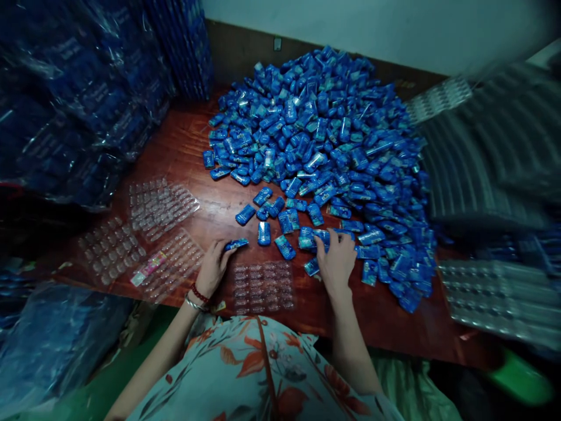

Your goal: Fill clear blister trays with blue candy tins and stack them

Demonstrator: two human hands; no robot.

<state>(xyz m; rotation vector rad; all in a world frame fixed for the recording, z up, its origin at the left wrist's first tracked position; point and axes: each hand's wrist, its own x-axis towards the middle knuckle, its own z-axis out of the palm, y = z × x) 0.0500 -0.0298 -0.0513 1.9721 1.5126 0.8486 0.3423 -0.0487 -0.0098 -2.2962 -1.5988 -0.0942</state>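
My left hand [214, 264] is closed on a small blue wrapped packet [237, 243], pinched at its fingertips left of centre. Over the near edge of the heap, my right hand [336, 260] reaches down with its fingers on blue packets; they partly cover what they touch, and it seems to grip one [322, 236]. Between both hands lies a clear plastic blister tray [263, 286] with rows of cavities. Several loose blue packets [263, 233] are scattered on the wood just beyond it.
A large heap of blue packets [324, 128] covers the table's back and right. Other clear trays [164, 204] lie at left, with a pink printed strip [148, 269] among them. Stacked trays [491, 298] stand at right. Plastic-wrapped blue bundles [79, 99] rise at the left.
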